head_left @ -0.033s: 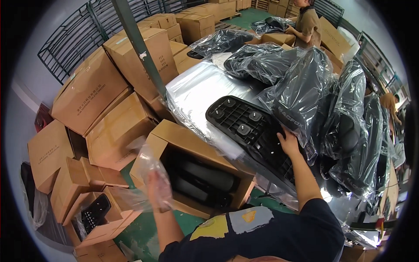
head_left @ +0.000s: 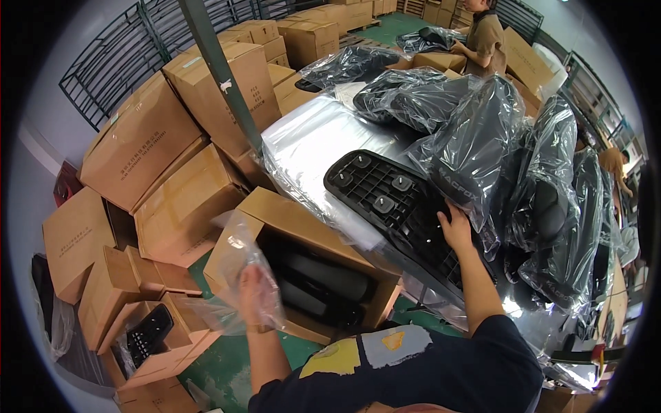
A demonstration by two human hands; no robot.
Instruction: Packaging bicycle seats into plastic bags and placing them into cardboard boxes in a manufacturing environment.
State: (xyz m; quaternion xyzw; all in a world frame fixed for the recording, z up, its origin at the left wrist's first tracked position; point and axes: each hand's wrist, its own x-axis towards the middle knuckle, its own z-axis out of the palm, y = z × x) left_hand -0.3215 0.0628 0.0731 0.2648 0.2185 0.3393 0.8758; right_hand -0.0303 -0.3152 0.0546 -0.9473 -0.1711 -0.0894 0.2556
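My left hand [head_left: 255, 294] is closed on a crumpled clear plastic bag [head_left: 237, 241], which hangs in front of the open cardboard box. My right hand [head_left: 456, 233] lies with thumb and fingers apart on a long black seat [head_left: 413, 230]. The seat is underside up on the plastic-covered table [head_left: 299, 141], showing a ribbed base with several square mounts and metal studs. Some of the fingertips are hard to see next to a bagged black seat [head_left: 475, 144].
Dark parts lie inside the open box [head_left: 303, 217] left of the table. Stacked cartons [head_left: 141, 155] and a dark post [head_left: 224, 76] stand at the left. More bagged seats [head_left: 547, 179] crowd the table's right side. A person [head_left: 485, 41] works at the far end.
My left hand and the plastic bag have shifted slightly to the right. My right hand and the seat stay where they were.
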